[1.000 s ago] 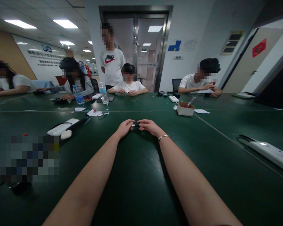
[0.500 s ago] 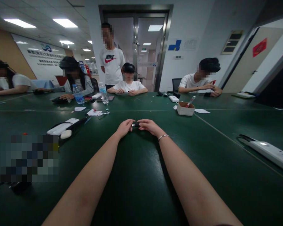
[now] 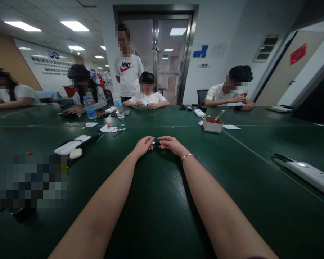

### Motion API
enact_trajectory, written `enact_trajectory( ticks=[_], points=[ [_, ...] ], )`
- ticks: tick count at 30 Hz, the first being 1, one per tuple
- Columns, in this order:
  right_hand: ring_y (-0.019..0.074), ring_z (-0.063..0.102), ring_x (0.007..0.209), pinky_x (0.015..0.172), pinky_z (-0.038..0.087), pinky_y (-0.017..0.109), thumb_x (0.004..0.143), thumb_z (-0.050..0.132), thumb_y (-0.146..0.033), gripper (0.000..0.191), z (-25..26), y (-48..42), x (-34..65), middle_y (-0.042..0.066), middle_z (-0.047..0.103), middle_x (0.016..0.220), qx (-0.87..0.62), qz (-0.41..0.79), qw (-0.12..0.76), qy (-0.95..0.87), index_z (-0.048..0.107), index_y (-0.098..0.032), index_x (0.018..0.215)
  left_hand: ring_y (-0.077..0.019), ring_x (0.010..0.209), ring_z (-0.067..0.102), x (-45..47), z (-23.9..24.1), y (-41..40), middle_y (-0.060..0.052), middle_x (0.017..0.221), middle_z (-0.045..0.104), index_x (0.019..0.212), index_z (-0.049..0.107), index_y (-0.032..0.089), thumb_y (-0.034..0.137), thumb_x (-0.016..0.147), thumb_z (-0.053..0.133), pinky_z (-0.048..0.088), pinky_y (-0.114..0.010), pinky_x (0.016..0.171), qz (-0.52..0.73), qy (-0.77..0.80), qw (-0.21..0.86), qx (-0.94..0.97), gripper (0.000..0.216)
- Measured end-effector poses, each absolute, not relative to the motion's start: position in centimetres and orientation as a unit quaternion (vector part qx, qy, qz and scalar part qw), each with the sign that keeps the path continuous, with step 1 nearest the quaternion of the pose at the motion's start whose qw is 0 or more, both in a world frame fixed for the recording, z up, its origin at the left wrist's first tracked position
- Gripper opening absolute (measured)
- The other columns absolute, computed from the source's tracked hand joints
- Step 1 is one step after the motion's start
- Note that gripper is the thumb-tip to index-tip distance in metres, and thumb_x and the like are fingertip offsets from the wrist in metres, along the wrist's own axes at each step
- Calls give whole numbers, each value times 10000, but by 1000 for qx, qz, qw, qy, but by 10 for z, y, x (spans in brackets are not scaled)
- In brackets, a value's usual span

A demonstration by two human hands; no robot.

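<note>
Both my forearms stretch out over the dark green table (image 3: 156,201). My left hand (image 3: 142,145) and my right hand (image 3: 171,144) meet in the middle, fingers curled, each pinching one end of a small dark object with a metal tip (image 3: 155,142). It is too small to name. A thin bracelet (image 3: 186,157) circles my right wrist.
A white and black case (image 3: 73,145) lies to the left, a white power strip (image 3: 310,174) to the right. A small cardboard box (image 3: 212,124), paper scraps (image 3: 108,128) and water bottles (image 3: 119,107) stand farther back. Several people sit along the far side; one stands by the door.
</note>
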State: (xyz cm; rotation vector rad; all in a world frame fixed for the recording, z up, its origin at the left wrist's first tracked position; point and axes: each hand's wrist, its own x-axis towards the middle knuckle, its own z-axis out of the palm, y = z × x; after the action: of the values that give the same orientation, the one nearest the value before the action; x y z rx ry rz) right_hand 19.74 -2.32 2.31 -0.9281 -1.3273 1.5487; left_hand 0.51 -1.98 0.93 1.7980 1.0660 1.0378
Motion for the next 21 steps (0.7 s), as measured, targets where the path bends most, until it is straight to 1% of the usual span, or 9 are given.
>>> enact_trajectory(
  ticks=[2, 6, 9, 13, 15, 17, 19, 21],
  points=[
    [85, 645, 595, 596, 558, 151, 799, 562, 28, 225, 23, -24, 197, 43, 673, 731, -371, 623, 437, -533, 651, -106, 955, -125, 593, 544, 5, 10, -21, -14, 666, 598, 1112, 561, 154, 433, 815, 524, 425, -245, 588, 412, 416, 388, 711, 409],
    [85, 644, 590, 587, 556, 146, 805, 550, 28, 216, 24, -24, 197, 47, 674, 735, -373, 625, 433, -532, 653, -102, 943, -119, 542, 513, 5, 12, -23, -2, 603, 564, 1074, 579, 150, 427, 845, 467, 407, -243, 560, 397, 417, 388, 720, 377],
    [88, 647, 596, 598, 558, 150, 805, 551, 25, 217, 25, -25, 197, 47, 672, 732, -373, 627, 437, -526, 651, -103, 949, -122, 597, 543, 5, 12, -23, -4, 666, 590, 1104, 556, 164, 396, 791, 564, 422, -241, 597, 413, 407, 383, 719, 390],
    [86, 648, 596, 594, 557, 144, 799, 552, 33, 224, 25, -25, 197, 47, 672, 740, -372, 629, 437, -524, 645, -100, 954, -129, 556, 540, 5, 9, -20, 3, 591, 572, 1044, 566, 155, 452, 831, 484, 419, -249, 575, 405, 414, 405, 707, 374],
    [86, 649, 593, 591, 557, 144, 804, 545, 34, 223, 24, -24, 197, 49, 671, 739, -374, 628, 439, -522, 642, -96, 956, -130, 596, 558, 5, 7, -19, -7, 647, 603, 1019, 559, 159, 454, 801, 537, 430, -251, 598, 420, 414, 396, 703, 367],
    [88, 651, 591, 583, 557, 144, 803, 545, 37, 224, 24, -24, 197, 51, 672, 745, -375, 627, 440, -522, 643, -94, 956, -129, 609, 564, 5, 6, -17, -15, 672, 624, 946, 558, 158, 456, 782, 564, 435, -252, 614, 422, 424, 388, 701, 340],
    [89, 650, 588, 573, 556, 143, 795, 555, 41, 225, 23, -24, 197, 54, 674, 764, -377, 626, 440, -522, 646, -94, 950, -125, 560, 549, 4, 6, -16, -16, 614, 614, 823, 556, 156, 490, 811, 502, 427, -253, 596, 407, 447, 380, 700, 338],
    [87, 649, 588, 571, 555, 142, 789, 565, 41, 224, 23, -23, 197, 56, 675, 779, -377, 625, 440, -523, 651, -96, 945, -124, 528, 539, 3, 6, -15, -20, 575, 606, 743, 552, 157, 525, 830, 443, 417, -253, 578, 392, 461, 375, 702, 394]
  ],
)
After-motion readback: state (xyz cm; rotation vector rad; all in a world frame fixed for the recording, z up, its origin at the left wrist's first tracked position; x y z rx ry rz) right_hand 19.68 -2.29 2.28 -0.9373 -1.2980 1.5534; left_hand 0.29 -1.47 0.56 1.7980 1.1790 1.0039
